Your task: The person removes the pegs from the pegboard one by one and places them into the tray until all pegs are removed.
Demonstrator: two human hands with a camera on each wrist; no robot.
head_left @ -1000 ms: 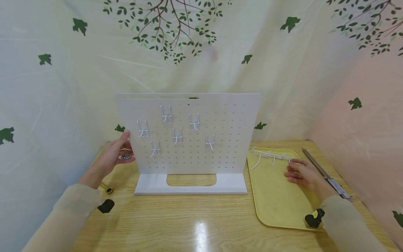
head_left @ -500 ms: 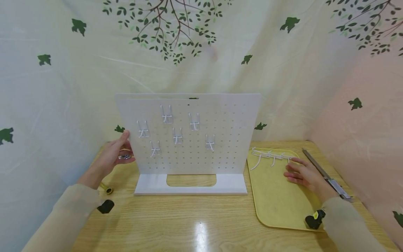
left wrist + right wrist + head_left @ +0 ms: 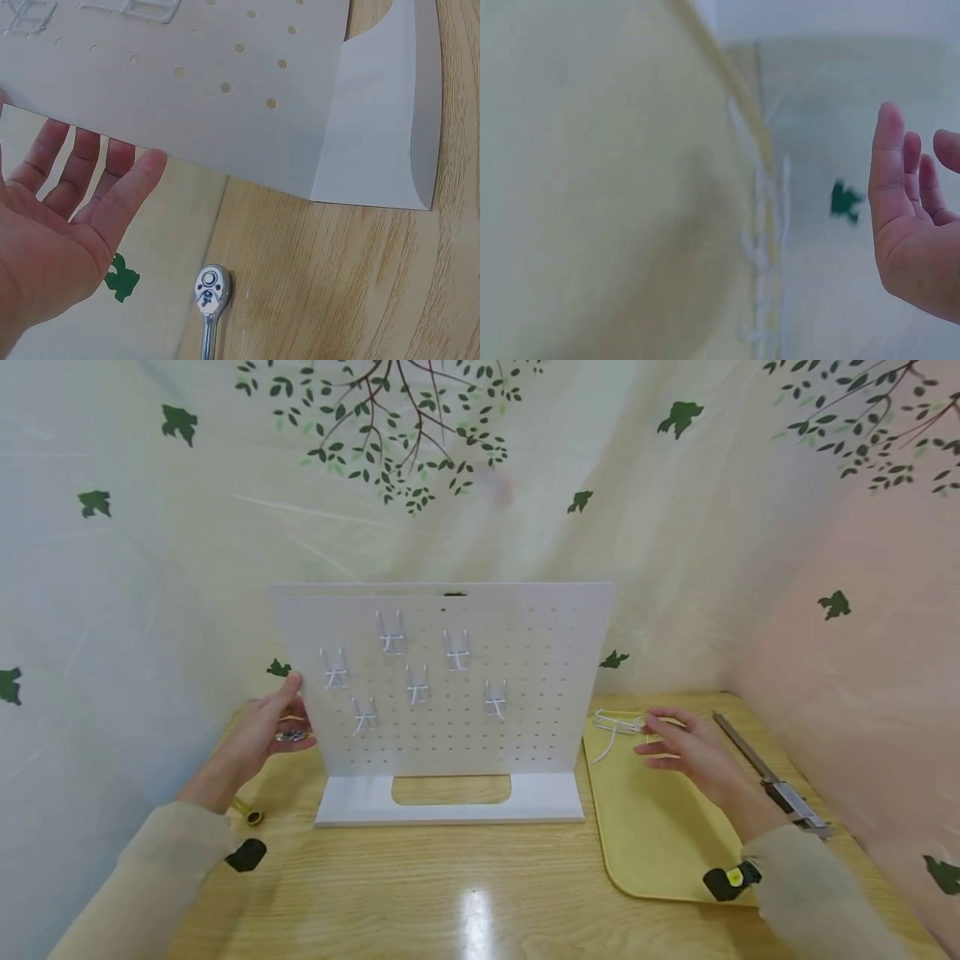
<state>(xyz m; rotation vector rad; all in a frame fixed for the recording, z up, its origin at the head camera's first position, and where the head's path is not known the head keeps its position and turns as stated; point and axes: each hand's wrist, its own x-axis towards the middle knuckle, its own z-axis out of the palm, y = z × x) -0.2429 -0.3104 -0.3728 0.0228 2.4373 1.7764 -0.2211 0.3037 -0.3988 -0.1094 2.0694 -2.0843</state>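
A white pegboard (image 3: 442, 693) stands upright on its white base (image 3: 352, 806), with several wire hooks (image 3: 390, 639) hung on its left and middle parts. At the board's left edge my left hand (image 3: 262, 735) grips it; in the left wrist view the fingers (image 3: 120, 157) lie along that edge. My right hand (image 3: 693, 756) is over the yellow tray (image 3: 660, 852), beside a row of loose white hooks (image 3: 613, 727) and partly covering them. In the right wrist view its fingers are loosely bent around nothing, apart from the blurred hooks (image 3: 757, 247).
A ratchet wrench (image 3: 212, 292) lies on the wooden table (image 3: 420, 885) behind and left of the board. Right of the tray lies a long metal tool like a caliper (image 3: 787, 797). A leaf-printed curtain (image 3: 525, 543) surrounds the table.
My right hand has moved left and slightly up over the row of hooks, covering more of them. My left hand stays at the board's edge. The head view has shifted slightly.
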